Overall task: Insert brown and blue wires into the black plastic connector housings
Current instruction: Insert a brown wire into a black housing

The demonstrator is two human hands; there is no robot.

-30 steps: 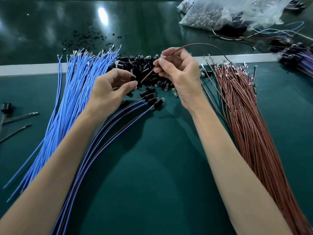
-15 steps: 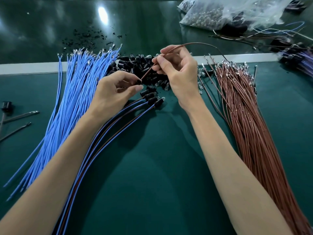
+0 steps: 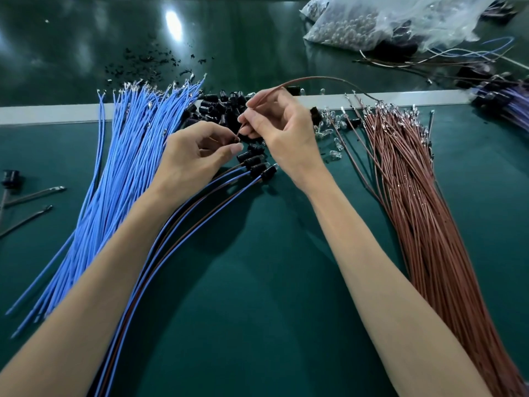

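Note:
My right hand (image 3: 282, 131) pinches a single brown wire (image 3: 312, 79) that arcs up and over to the brown wire bundle (image 3: 423, 213) on the right. The wire's end points down at my left hand (image 3: 194, 159), whose curled fingers hold a small black connector housing, mostly hidden. A pile of black housings (image 3: 220, 107) lies just behind both hands. The blue wire bundle (image 3: 126, 167) fans out on the left. Several finished blue-and-brown pairs with black housings (image 3: 257, 167) lie under my hands.
Small clear glass bulbs (image 3: 332, 133) are scattered right of my right hand. Plastic bags of parts (image 3: 386, 21) sit at the back right, with purple-wired assemblies (image 3: 509, 101) at the far right. Metal tools (image 3: 34, 193) lie at the left edge. A white strip (image 3: 51, 113) crosses the green mat.
My left hand has risen slightly toward the right hand, and the brown wire's end has come down to meet its fingertips.

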